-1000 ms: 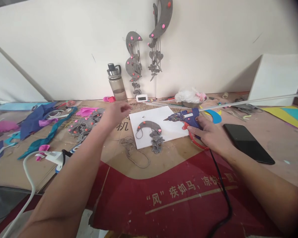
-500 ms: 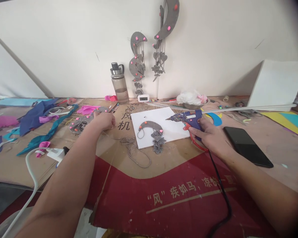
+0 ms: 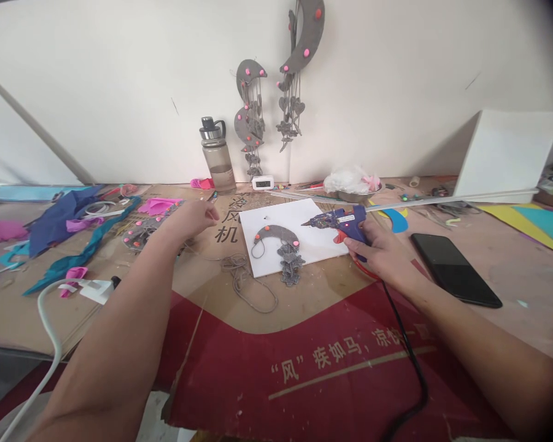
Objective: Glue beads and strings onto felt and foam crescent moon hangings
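L hand is up over the L side of the card, nr the grey pile w/ pink & orange dots. Its fingers are bent in; can't tell if they pinch anything or if they touch the pile, b/c the hand hides that spot.

R hand has a good grip on the blue glue gun, fingers wrapped round the handle nr the red trigger. The gun's tip points L, just above the white sheet. A long clear stick pokes out the back, & a black cord hangs down over the red part of the card.

The grey moon lies flat on the sheet, b/w the 2 hands, apart from both. It has a loop at its L end & grey bits bunched at its R end, some past the sheet's edge.

Thin string sits in a tangle on the card, just L of the sheet. Phone lies R of the R hand. Bottle & clock stand at the back, nr the wall.
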Action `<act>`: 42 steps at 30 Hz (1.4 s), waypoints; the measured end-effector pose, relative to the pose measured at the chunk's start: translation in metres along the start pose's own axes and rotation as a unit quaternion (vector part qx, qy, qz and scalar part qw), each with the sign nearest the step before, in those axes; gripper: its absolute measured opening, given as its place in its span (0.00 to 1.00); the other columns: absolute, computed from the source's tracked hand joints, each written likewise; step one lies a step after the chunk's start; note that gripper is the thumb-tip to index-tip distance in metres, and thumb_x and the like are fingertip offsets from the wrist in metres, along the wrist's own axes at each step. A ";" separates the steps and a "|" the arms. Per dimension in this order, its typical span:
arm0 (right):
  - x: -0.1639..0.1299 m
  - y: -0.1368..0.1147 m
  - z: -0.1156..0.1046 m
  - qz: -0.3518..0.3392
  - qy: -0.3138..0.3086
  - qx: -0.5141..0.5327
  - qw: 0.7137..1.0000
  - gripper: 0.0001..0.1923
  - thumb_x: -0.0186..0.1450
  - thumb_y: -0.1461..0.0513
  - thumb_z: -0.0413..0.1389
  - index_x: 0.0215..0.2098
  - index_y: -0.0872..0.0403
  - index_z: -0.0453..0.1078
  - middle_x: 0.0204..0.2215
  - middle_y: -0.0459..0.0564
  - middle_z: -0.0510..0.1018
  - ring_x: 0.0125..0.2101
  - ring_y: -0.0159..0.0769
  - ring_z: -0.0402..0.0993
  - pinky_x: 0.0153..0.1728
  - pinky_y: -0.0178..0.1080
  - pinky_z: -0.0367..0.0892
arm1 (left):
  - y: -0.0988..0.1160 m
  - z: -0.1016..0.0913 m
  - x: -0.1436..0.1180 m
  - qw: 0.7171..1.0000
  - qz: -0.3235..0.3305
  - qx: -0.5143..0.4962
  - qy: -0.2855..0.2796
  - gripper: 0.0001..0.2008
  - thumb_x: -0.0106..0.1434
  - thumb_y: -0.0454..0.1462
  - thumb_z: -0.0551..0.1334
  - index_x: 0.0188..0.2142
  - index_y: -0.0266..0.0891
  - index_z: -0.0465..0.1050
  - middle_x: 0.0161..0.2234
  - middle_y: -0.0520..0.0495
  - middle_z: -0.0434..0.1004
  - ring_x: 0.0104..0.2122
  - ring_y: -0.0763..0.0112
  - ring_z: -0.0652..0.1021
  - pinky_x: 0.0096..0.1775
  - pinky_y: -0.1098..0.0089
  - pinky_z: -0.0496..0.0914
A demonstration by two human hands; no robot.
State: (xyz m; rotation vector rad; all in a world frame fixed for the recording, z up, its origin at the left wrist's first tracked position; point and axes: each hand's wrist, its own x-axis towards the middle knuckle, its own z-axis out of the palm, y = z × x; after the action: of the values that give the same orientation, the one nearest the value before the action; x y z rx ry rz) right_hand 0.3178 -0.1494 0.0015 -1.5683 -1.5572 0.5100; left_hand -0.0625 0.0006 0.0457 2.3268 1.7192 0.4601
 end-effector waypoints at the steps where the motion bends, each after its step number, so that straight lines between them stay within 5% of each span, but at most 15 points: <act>1: 0.000 0.000 0.001 0.002 0.002 0.004 1.000 0.16 0.61 0.49 0.56 0.37 0.52 0.66 0.31 0.49 0.74 0.34 0.41 0.69 0.37 0.41 0.64 | 0.007 -0.001 -0.002 1.000 0.006 -0.009 0.009 0.05 0.50 0.37 0.64 0.29 0.43 0.77 0.33 0.47 0.81 0.34 0.60 0.78 0.38 0.64 0.69; 7: -0.002 0.005 0.008 0.022 -0.027 0.042 0.999 0.18 0.60 0.47 0.56 0.39 0.50 0.67 0.28 0.47 0.74 0.31 0.42 0.70 0.34 0.43 0.66 | 0.059 0.005 -0.017 0.987 0.019 -0.160 0.015 0.09 0.56 0.41 0.63 0.34 0.41 0.77 0.29 0.49 0.81 0.30 0.67 0.78 0.34 0.68 0.69; 12: -0.005 0.003 0.017 0.033 -0.062 0.089 0.994 0.19 0.60 0.48 0.57 0.43 0.51 0.66 0.33 0.48 0.75 0.30 0.39 0.69 0.32 0.42 0.67 | 0.079 0.026 -0.017 0.971 0.044 -0.235 0.001 0.09 0.53 0.40 0.67 0.33 0.38 0.77 0.29 0.48 0.81 0.30 0.68 0.77 0.32 0.70 0.68; 22: -0.001 0.006 0.032 -0.041 -0.058 0.057 0.996 0.13 0.64 0.52 0.55 0.40 0.52 0.63 0.31 0.46 0.69 0.29 0.34 0.65 0.32 0.40 0.65 | 0.083 0.061 -0.009 0.934 0.110 -0.338 -0.023 0.14 0.51 0.40 0.68 0.36 0.36 0.74 0.33 0.46 0.79 0.31 0.69 0.77 0.34 0.69 0.70; 42: 0.006 0.007 0.038 -0.027 -0.051 0.032 0.998 0.13 0.63 0.55 0.53 0.43 0.52 0.63 0.30 0.46 0.71 0.31 0.37 0.65 0.34 0.40 0.62 | 0.087 0.060 -0.014 0.947 0.098 -0.302 -0.042 0.10 0.56 0.42 0.64 0.33 0.37 0.75 0.24 0.50 0.76 0.23 0.73 0.74 0.28 0.72 0.67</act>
State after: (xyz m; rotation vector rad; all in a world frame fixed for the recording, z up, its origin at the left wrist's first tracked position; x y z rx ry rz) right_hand 0.2935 -0.1324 -0.0234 -1.4678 -1.6386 0.6119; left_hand 0.0336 -0.0376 0.0191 2.0219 1.0984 0.7823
